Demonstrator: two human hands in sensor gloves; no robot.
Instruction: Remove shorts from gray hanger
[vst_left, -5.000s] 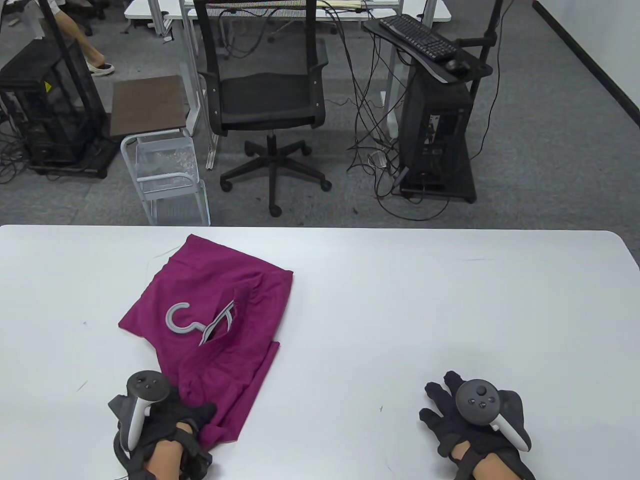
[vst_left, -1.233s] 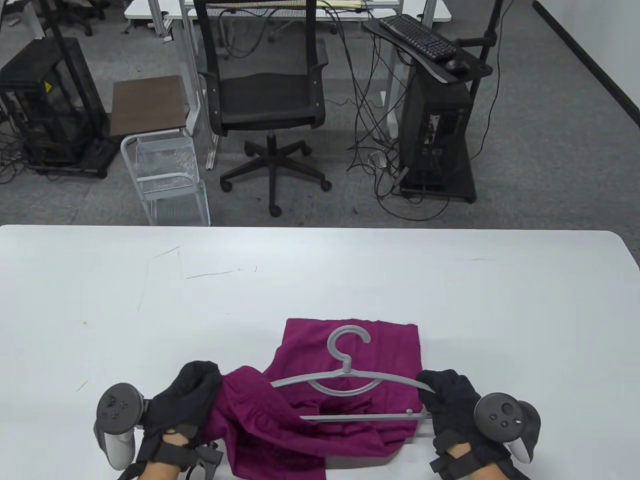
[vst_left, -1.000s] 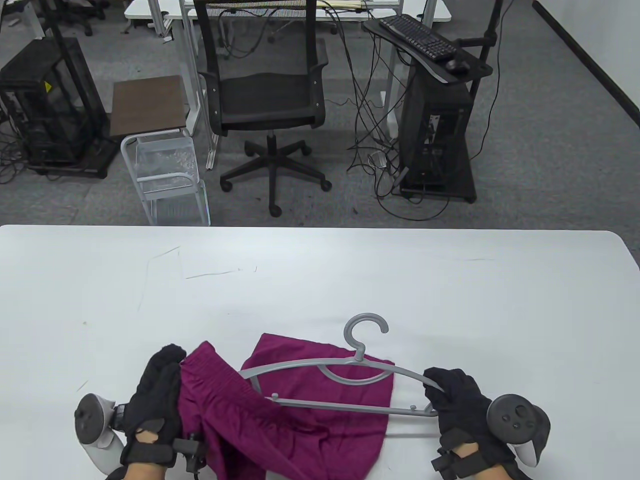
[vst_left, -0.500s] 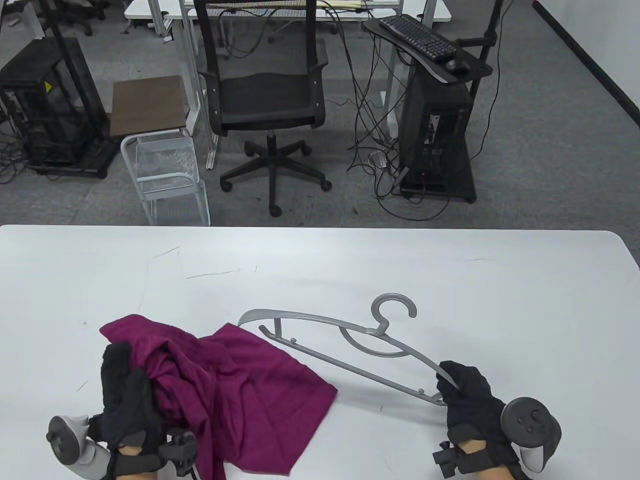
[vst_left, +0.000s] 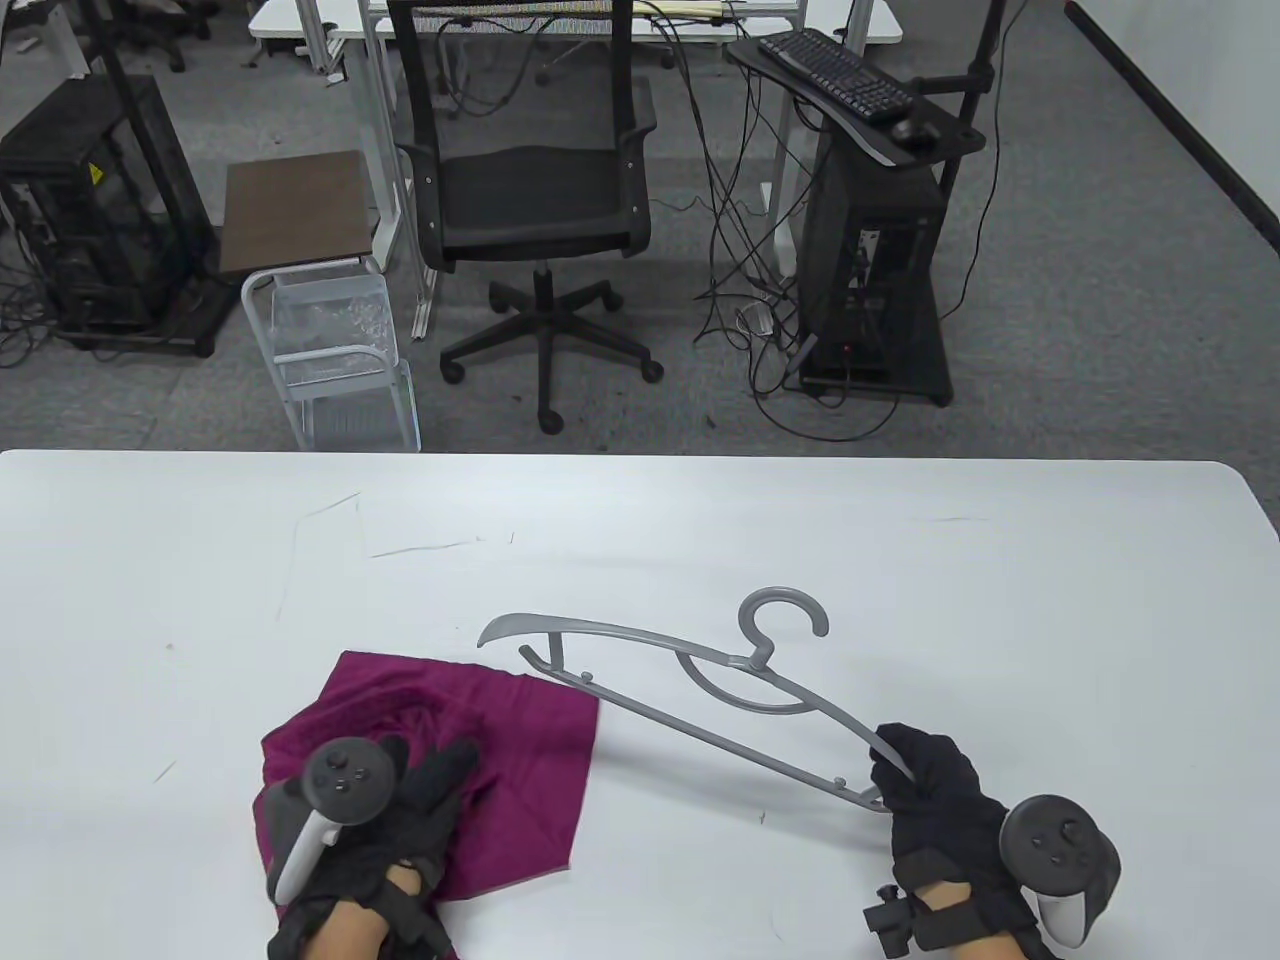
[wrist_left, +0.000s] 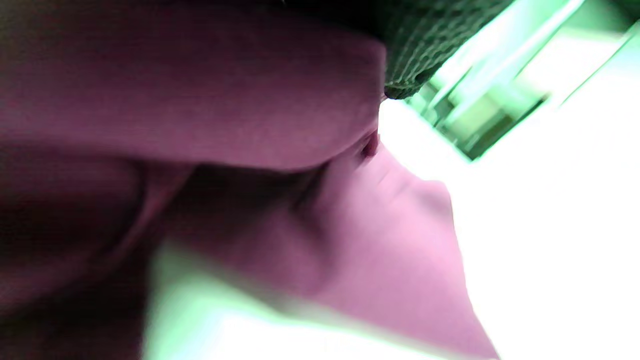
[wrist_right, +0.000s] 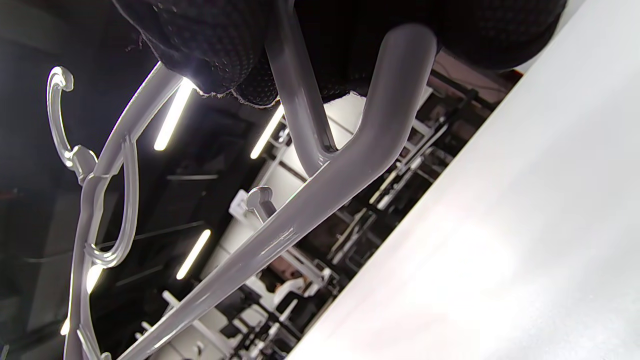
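Note:
The magenta shorts (vst_left: 520, 760) lie crumpled on the white table (vst_left: 640, 540) at the near left, free of the hanger. My left hand (vst_left: 420, 800) rests on top of them with its fingers spread. In the left wrist view the shorts (wrist_left: 225, 150) fill the frame under a gloved finger (wrist_left: 420, 45). The gray hanger (vst_left: 690, 690) is bare and raised at a slant, hook away from me. My right hand (vst_left: 925, 785) grips its right end. The right wrist view shows the hanger's (wrist_right: 320, 190) corner held in my gloved fingers (wrist_right: 220, 45).
The table's far edge runs across the middle of the table view. Beyond it stand a black office chair (vst_left: 535, 190), a small wire cart (vst_left: 320, 340) and a black computer stand (vst_left: 880, 250) with a keyboard.
The shorts came off the hanger to the left. In the last half second my left hand set them down on the table and turned palm-down on them. The hanger and right hand barely moved.

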